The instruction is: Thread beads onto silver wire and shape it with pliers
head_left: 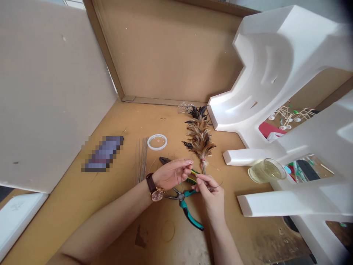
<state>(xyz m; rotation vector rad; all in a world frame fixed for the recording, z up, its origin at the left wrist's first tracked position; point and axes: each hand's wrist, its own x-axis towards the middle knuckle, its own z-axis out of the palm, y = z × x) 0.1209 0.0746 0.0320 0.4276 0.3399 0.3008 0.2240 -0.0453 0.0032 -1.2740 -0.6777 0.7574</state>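
My left hand [173, 173], with a brown watch at the wrist, pinches its fingertips together near a thin green-and-yellow stem just below a bundle of brown and black feathers [199, 135]. My right hand [209, 187] is also closed in a pinch, on a small dark feather or wire that I cannot make out clearly. Both hands meet at the bundle's tied end. Teal-handled pliers [187, 208] lie on the cardboard table [82, 206] under my hands.
A clear tape ring [157, 142] and a sheaf of thin wires [142, 160] lie to the left of the feathers. White foam blocks [275, 73] fill the right side. A glass cup of pale liquid [266, 170] stands by them. Cardboard walls rise behind.
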